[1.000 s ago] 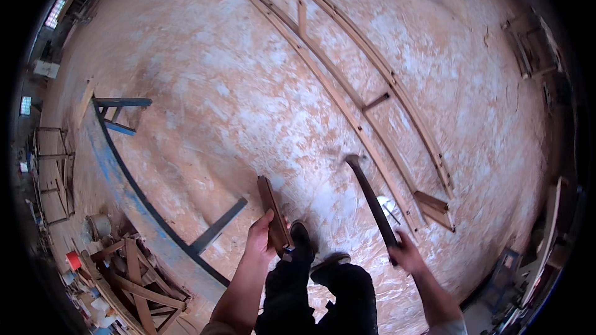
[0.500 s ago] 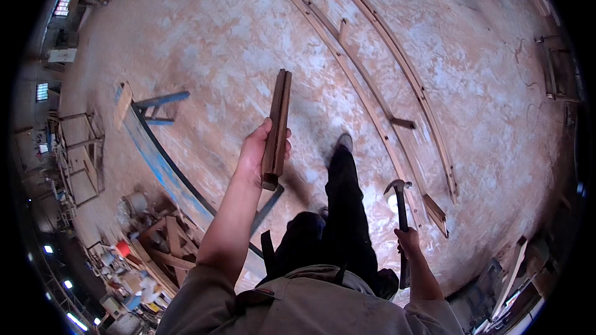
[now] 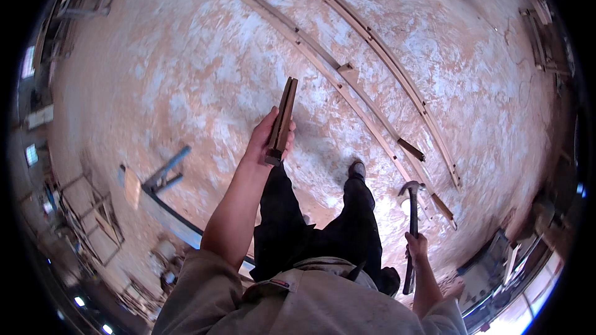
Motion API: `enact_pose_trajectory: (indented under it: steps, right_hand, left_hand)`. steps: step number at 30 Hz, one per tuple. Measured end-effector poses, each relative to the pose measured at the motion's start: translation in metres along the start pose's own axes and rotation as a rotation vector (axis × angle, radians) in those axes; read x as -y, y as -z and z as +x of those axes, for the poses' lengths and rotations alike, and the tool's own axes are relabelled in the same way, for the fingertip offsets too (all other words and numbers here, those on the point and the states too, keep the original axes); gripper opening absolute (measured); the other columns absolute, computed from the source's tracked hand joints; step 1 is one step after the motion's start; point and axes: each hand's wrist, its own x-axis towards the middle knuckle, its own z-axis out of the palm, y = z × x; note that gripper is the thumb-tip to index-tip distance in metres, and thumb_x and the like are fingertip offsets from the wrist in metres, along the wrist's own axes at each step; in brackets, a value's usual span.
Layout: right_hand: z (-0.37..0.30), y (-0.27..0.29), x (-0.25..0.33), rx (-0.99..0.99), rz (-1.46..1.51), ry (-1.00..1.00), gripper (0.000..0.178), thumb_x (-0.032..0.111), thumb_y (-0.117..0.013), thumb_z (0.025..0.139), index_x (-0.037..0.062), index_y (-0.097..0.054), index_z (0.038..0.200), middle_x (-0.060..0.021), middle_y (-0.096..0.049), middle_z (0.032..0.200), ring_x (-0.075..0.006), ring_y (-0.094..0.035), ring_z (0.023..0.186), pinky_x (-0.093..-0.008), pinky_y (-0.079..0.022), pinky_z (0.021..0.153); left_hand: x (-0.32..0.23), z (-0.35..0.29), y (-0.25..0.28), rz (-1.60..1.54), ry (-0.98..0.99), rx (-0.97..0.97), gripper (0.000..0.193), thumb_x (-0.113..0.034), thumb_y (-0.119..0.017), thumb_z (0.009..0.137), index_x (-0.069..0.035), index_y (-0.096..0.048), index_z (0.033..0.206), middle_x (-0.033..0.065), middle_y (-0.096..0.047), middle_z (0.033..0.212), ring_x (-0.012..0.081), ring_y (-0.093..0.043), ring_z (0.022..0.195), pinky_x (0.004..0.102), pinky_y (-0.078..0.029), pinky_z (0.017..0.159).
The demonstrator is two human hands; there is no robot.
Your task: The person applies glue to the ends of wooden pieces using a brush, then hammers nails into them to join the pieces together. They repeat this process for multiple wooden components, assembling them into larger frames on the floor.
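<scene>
Over a mottled, pale-and-tan floor point(image 3: 186, 80), the left hand point(image 3: 262, 138) is gripping a pair of narrow brown wooden strips point(image 3: 285, 116). Its fingers are curling snugly around them, the thumb side pressing on the left edge and the fingertips showing on the right. The strips are lying side by side in the grasp, a dark groove running lengthwise between them; they are pointing away from the body, their near ends sitting close to the wrist.

Farther to the right, the right hand point(image 3: 417, 248) is holding a claw hammer point(image 3: 414, 214), its fingers wrapping around the dark handle. The hammer's head is pointing away from the body, while the butt of the handle is extending past the hand toward the person. I cannot tell how high above the floor the hammer is hanging.

Beyond both hands, a long pair of wooden rails point(image 3: 375, 42) is stretching across the floor, with short wooden pieces projecting between them. Toward the left, a blue-and-black frame point(image 3: 166, 206) is lying partly behind the left arm, and a pale wooden piece point(image 3: 132, 187) is resting near its far end.
</scene>
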Motion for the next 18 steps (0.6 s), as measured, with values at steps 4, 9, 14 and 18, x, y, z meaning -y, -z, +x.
enact_pose_trajectory:
  steps: [4, 9, 14, 18]
  right_hand:
    - [-0.06, -0.097, -0.024, -0.06, 0.424, -0.08, 0.026, 0.021, -0.069, 0.084, 0.0053, -0.05, 0.079, -0.0038, -0.051, 0.057, -0.0153, -0.05, 0.042, -0.0326, -0.045, 0.038]
    - [-0.067, -0.194, 0.054, -0.1, 0.593, -0.07, 0.026, 0.023, -0.068, 0.086, 0.0056, -0.049, 0.081, -0.0021, -0.047, 0.054, -0.0153, -0.048, 0.041, -0.0314, -0.042, 0.037]
    - [-0.034, -0.262, 0.168, 0.003, 0.541, -0.207, 0.031, 0.032, -0.066, 0.087, 0.0066, -0.049, 0.083, -0.0011, -0.046, 0.055, -0.0146, -0.046, 0.04, -0.0317, -0.04, 0.035]
    - [-0.047, -0.298, 0.238, 0.087, 0.488, -0.266, 0.033, 0.033, -0.068, 0.085, 0.004, -0.053, 0.08, -0.0033, -0.049, 0.055, -0.0153, -0.049, 0.042, -0.0322, -0.042, 0.039]
  left_hand:
    - [-0.092, 0.039, 0.006, 0.142, 0.167, -0.074, 0.033, -0.043, -0.058, 0.094, -0.011, -0.056, 0.101, 0.0064, -0.063, 0.08, 0.0154, -0.061, 0.054, 0.0275, -0.05, 0.044]
    - [-0.165, 0.089, -0.02, 0.476, 0.227, -0.325, 0.033, -0.043, -0.065, 0.088, -0.011, -0.058, 0.092, 0.0051, -0.062, 0.073, 0.0143, -0.06, 0.053, 0.0266, -0.05, 0.043]
    - [-0.22, 0.17, -0.034, 0.607, 0.314, -0.387, 0.037, -0.043, -0.066, 0.087, -0.007, -0.059, 0.091, 0.0055, -0.063, 0.075, 0.014, -0.061, 0.055, 0.025, -0.051, 0.046]
    - [-0.259, 0.229, -0.017, 0.575, 0.41, -0.326, 0.036, -0.041, -0.065, 0.089, -0.007, -0.057, 0.097, 0.009, -0.064, 0.078, 0.0162, -0.062, 0.055, 0.0264, -0.054, 0.046]
